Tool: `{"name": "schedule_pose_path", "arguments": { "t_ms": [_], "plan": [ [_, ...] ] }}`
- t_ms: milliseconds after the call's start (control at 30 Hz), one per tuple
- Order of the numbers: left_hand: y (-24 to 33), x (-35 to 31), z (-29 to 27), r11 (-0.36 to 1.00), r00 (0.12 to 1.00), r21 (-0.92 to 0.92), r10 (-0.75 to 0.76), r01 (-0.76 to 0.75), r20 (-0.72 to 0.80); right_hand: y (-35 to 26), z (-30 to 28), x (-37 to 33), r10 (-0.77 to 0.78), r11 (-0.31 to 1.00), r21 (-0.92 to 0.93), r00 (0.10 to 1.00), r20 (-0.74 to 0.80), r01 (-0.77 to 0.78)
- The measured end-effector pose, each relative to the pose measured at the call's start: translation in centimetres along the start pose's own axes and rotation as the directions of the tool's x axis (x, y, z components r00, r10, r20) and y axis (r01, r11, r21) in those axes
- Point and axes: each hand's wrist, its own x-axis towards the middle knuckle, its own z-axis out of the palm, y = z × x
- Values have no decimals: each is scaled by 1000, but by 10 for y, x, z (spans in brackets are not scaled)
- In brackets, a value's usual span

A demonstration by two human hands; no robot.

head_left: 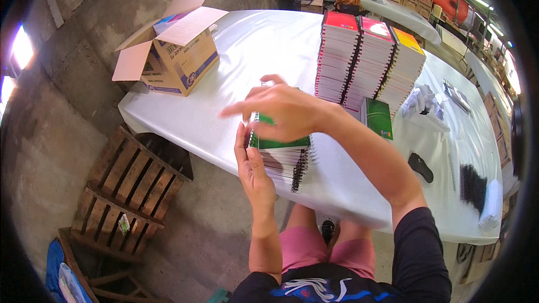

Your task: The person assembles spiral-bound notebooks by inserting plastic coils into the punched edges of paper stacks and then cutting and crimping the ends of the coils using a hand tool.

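Green-topped, spiral-bound paper notebooks stand stacked just right of the left hand, whose straightened fingers rest along their side. Above them the right hand is blurred, index finger stretched out; whether it grips anything, I cannot tell. Beyond it, rightward, rise three tall columns of red- and yellow-topped wire-bound notebooks.

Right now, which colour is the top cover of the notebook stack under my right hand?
The top cover is green; the head view shows it best.
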Motion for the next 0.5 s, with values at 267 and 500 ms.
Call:
{"name": "schedule_pose_path", "arguments": {
  "t_ms": [267,500],
  "plan": [
    [-17,7,-7,946,981,276,134,-169,143,50,-36,-144,521,671,-277,703,-485,-688],
    [-12,18,-18,938,974,308,101,-162,204,44,-31,-282,867,-121,145,-176,-467,-982]
  ]
}}
